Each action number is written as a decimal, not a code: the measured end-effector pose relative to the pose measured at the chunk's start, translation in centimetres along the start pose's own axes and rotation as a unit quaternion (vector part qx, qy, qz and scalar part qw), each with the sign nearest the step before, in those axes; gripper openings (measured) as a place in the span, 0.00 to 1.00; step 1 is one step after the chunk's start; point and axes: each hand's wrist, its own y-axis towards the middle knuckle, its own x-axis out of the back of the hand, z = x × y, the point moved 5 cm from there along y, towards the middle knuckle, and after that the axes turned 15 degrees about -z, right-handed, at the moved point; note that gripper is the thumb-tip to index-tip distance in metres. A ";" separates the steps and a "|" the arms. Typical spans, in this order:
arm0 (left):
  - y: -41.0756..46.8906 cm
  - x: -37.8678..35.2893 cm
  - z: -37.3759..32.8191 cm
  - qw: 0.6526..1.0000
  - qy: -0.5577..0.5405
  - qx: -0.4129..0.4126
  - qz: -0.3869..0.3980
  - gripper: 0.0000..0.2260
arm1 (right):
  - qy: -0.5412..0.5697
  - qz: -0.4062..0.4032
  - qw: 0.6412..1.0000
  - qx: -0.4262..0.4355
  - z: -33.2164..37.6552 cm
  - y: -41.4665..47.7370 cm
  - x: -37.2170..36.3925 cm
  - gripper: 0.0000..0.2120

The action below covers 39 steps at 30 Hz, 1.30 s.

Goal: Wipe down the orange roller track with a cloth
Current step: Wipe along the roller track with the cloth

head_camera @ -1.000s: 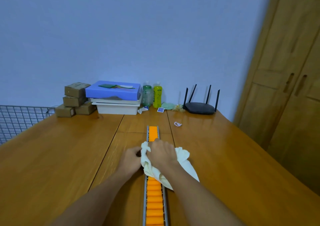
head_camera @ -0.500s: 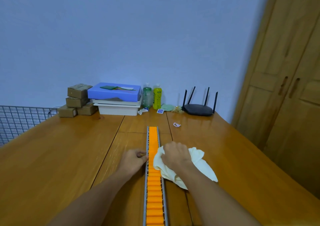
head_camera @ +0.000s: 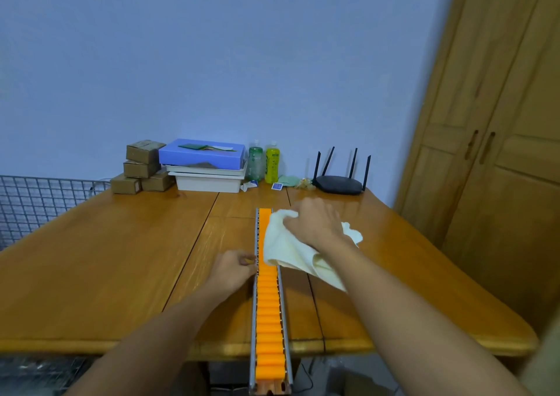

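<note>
In the head view, the orange roller track (head_camera: 268,314) lies along the middle of the wooden counter (head_camera: 100,268). Its long axis runs straight away from the person: the far end points at the back wall and the near end juts out past the counter's front edge. It reads as stiff, a row of plastic rollers between metal side rails (head_camera: 253,320). The rollers probably spin freely, so pressing on them may give little purchase, and the rails look like the sounder place to take hold.

The left hand (head_camera: 235,270) rests on the counter against the left rail, about midway along, fingers curled in a loose closed grip. Whether it pinches the rail or merely braces it I cannot tell, since the fingertips are partly hidden.

The right hand (head_camera: 315,224) is closed on the cloth (head_camera: 288,244), which is bunched under the palm near the far end of the track. The cloth is pale, soft and limp. One part drapes over the rollers and the right rail, and the rest trails onto the counter on the right. It should handle as light and would fold or slip unless kept gathered in the fist.
</note>
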 end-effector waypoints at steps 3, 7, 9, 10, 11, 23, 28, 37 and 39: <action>-1.2 0.6 -0.1 0.999 0.011 -0.029 -0.010 0.07 | 0.032 0.016 0.999 0.013 2.5 -1.9 -0.7 0.07; -2.5 1.0 0.0 0.999 0.016 -0.028 -0.005 0.16 | 0.036 0.036 0.998 0.036 4.4 -5.0 -3.2 0.11; -3.2 1.2 -0.4 0.999 0.002 -0.036 -0.005 0.19 | 0.042 0.052 0.997 0.029 4.8 -6.3 -4.5 0.11; -3.5 1.2 -0.6 0.999 -0.007 -0.041 -0.002 0.19 | 0.047 0.057 0.997 0.025 4.8 -6.8 -5.0 0.11; -3.7 1.1 -0.5 0.999 -0.017 -0.043 0.001 0.18 | 0.051 0.060 0.997 0.021 4.8 -7.2 -5.5 0.11; -4.4 0.7 0.0 0.996 -0.086 -0.024 0.004 0.07 | -0.032 0.023 0.993 0.109 3.0 -9.4 -5.6 0.12; -4.1 0.6 0.0 1.000 -0.022 -0.017 -0.006 0.15 | -0.080 0.020 0.988 0.133 2.2 -9.8 -4.9 0.14; -5.9 1.1 -0.7 1.000 0.010 -0.017 -0.003 0.16 | -0.103 0.065 0.989 0.081 -1.0 -11.6 -3.3 0.11; -6.6 1.4 -0.8 1.000 0.014 -0.018 -0.003 0.15 | -0.093 0.070 0.992 0.047 -2.2 -12.1 -2.7 0.10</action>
